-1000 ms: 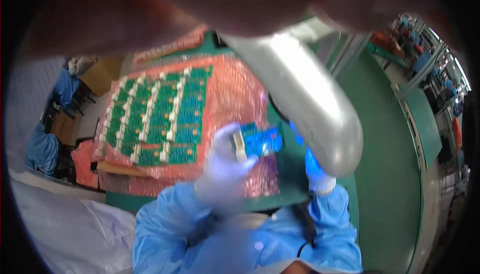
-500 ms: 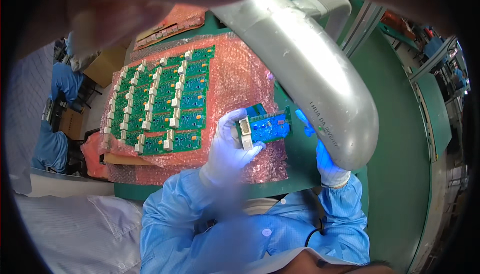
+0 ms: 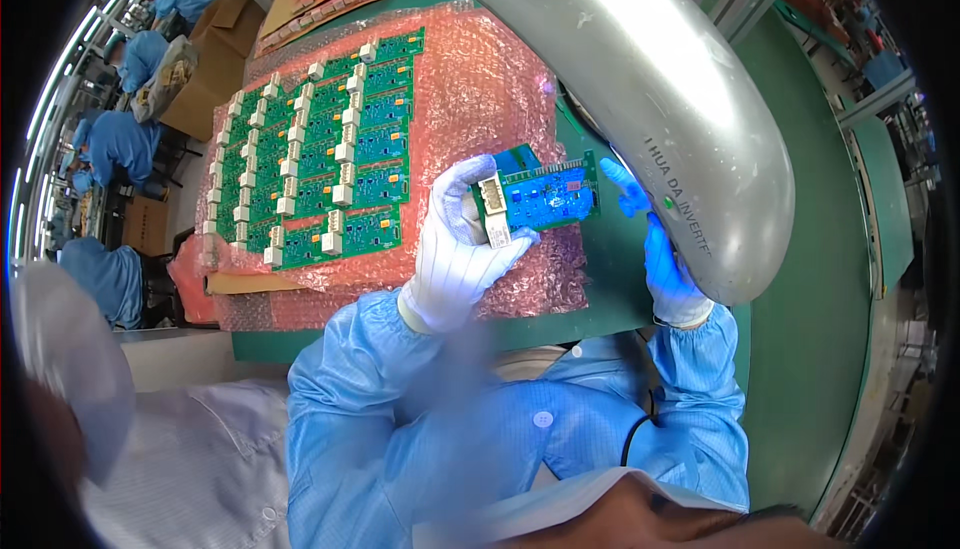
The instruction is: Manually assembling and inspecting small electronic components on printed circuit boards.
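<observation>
Left hand (image 3: 455, 254) grips a board (image 3: 552, 199) by its connector (image 3: 493, 196) end, above bubble wrap (image 3: 480, 74) — best kept steady, fingers on edges. Right hand (image 3: 668, 271), part-hidden by a grey hood (image 3: 690, 119) — grip unclear.

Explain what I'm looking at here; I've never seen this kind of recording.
There is no robot here. A camera on a person's head looks down through a wide fisheye lens, which bends straight edges, so the picture's left is the person's left.

The gloved left hand holds a circuit board by the end with the white connector; blue light falls on it. The right hand is beside a big silver housing that partly covers it, so I can't tell whether it holds anything.

On the green table lies pink bubble wrap, with rows of green boards on it. Other people in blue are off to the left.
</observation>
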Tool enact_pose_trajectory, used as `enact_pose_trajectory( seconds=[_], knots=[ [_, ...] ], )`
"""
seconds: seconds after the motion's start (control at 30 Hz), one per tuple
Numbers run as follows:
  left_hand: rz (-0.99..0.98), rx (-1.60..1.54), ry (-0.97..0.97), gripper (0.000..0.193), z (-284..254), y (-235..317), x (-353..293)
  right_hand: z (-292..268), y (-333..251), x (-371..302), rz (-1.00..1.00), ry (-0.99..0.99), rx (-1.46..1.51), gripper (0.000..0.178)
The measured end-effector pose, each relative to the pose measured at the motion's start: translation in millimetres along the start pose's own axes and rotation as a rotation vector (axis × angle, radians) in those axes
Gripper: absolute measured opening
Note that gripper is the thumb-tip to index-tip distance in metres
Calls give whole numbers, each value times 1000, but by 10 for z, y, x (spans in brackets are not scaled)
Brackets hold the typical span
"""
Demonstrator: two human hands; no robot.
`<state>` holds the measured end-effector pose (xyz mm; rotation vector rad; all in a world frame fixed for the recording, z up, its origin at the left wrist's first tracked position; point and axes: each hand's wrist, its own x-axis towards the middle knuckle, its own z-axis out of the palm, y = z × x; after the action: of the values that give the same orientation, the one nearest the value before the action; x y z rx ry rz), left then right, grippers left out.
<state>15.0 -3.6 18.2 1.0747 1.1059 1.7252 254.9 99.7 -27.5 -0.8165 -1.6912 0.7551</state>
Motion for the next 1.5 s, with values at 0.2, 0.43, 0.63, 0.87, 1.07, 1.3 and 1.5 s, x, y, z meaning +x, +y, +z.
enact_pose_trajectory(
  seconds=[0.2,0.43,0.63,0.87,1.07,1.3,1.5],
  knots=[
    [-86,12,-16,84,17,118,5,-72,-100,158,-298,-72,-389,19],
    [-115,-68,33,85,53,102,-31,-197,-75,163,-193,-159,-416,24],
    [22,189,28,88,-59,-11,-28,7,-477,163,-93,-233,90,27],
    [26,53,55,92,-12,-33,-22,212,-621,349,-220,-250,154,35],
    [20,74,56,89,11,47,3,134,-395,319,-342,-213,-83,33],
    [-291,-103,29,82,13,312,17,218,-640,405,-159,-249,135,20],
    [-273,-81,45,83,1,250,59,345,-720,388,19,-24,53,13]
  ],
)
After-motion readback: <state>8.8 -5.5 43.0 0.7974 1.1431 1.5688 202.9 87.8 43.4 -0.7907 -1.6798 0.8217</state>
